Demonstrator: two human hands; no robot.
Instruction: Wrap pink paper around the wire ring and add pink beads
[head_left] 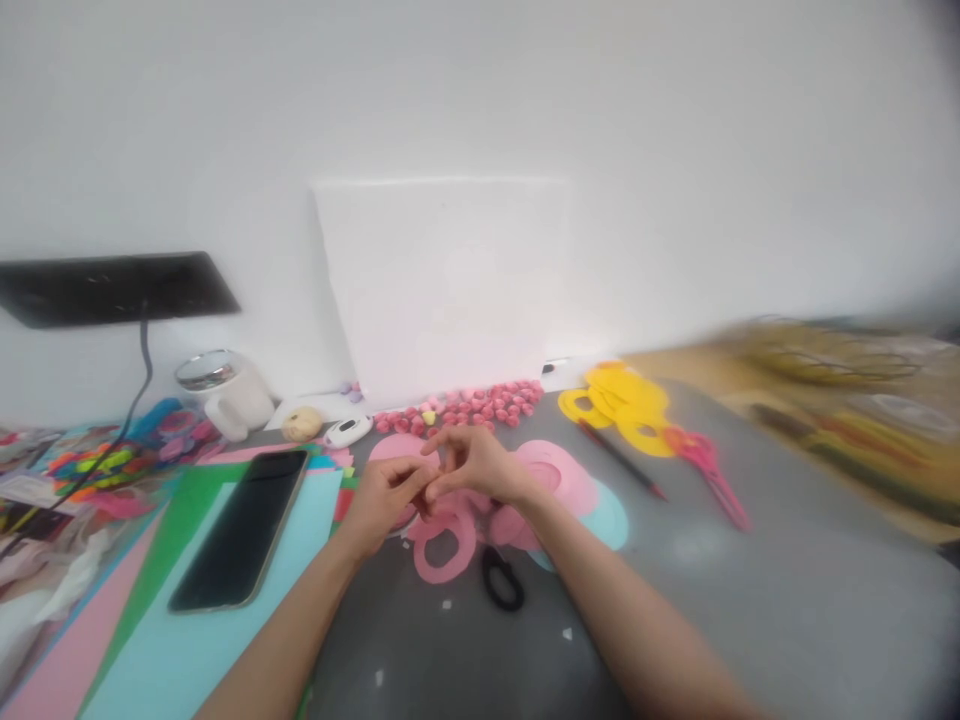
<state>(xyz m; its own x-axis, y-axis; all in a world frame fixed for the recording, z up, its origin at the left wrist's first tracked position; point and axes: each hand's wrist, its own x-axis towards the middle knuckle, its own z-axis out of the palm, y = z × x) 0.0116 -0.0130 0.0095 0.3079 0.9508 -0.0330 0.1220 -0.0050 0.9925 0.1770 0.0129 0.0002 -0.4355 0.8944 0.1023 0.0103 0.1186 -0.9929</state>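
My left hand (388, 492) and my right hand (478, 464) meet above the middle of the grey table (435, 660), their fingertips pinched close together. Whatever they pinch is too small and hidden to make out. Just below them lies a pink paper ring (442, 576). A black scissor handle (490, 585) shows beside the ring, its blades hidden. Pink paper discs (559, 468) overlap light blue paper discs (613, 518) under and beside my right forearm. Behind my hands, many small pink rolled paper pieces (487, 405) form a long heap.
On the left, a black phone (244, 530) rests on light blue sheets (165, 660). A white mug (244, 395) stands behind it. At right lie yellow paper rings (626, 395), a pencil (622, 460) and pink scissors (709, 470). A white board (450, 290) leans against the wall.
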